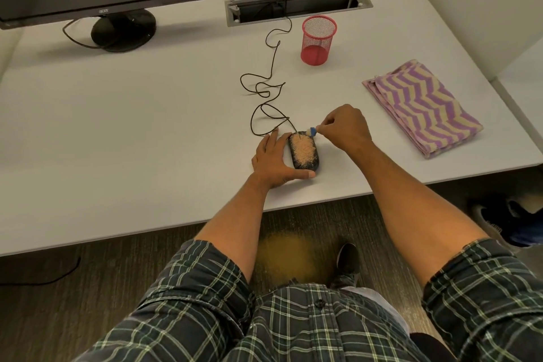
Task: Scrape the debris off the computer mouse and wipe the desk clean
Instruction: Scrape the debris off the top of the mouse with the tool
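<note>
Left hand point(271, 160) bracing mouse point(304, 153), right hand point(343, 129) pinching brush point(312, 131) just beyond

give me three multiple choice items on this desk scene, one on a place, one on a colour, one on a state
1. Where does the folded striped towel lie?
A. right of the mouse
B. under the monitor
C. inside the mesh cup

2. What colour is the mesh cup?
A. green
B. red
C. black

3. What is the state of the mouse?
A. wiped clean
B. flipped over
C. top covered in tan debris

Answers:
1 A, the towel rests on the desk toward its right edge.
2 B, its mesh wall and base are red.
3 C, grains blanket its top while the left hand steadies it and the right hand holds a small blue tool at its front.
</note>
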### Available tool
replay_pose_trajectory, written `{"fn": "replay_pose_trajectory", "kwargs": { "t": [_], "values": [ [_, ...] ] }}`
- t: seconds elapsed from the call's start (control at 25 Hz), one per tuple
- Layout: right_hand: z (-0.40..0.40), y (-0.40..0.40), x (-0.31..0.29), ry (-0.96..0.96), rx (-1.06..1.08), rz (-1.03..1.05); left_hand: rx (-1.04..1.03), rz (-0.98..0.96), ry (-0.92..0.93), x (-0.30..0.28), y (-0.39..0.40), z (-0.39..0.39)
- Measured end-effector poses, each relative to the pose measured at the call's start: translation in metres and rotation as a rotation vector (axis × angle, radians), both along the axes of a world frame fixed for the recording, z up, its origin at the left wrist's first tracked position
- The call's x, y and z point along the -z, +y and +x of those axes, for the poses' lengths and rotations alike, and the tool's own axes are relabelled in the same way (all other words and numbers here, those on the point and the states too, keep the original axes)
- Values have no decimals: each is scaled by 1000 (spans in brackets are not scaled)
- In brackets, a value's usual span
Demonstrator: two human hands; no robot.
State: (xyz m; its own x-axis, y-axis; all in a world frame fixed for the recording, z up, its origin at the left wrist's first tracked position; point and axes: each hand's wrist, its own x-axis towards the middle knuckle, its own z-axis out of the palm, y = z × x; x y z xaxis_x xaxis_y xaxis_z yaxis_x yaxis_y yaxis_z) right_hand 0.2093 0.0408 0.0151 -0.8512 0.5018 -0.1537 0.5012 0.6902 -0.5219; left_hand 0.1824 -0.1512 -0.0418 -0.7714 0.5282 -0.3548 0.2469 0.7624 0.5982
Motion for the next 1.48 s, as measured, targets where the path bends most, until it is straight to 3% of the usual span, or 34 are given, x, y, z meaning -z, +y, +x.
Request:
{"fn": "replay_pose_trajectory", "kwargs": {
  "t": [0.48,0.84,1.48],
  "values": [
    [2,4,-2,-18,31,-4,-9,3,-7,-2,-1,0],
    [1,1,-10,-63,-49,112,-5,10,-5,0,0,-1],
    [4,-2,-8,-41,-76,70,3,5,-10,1,0,-2]
  ]
}}
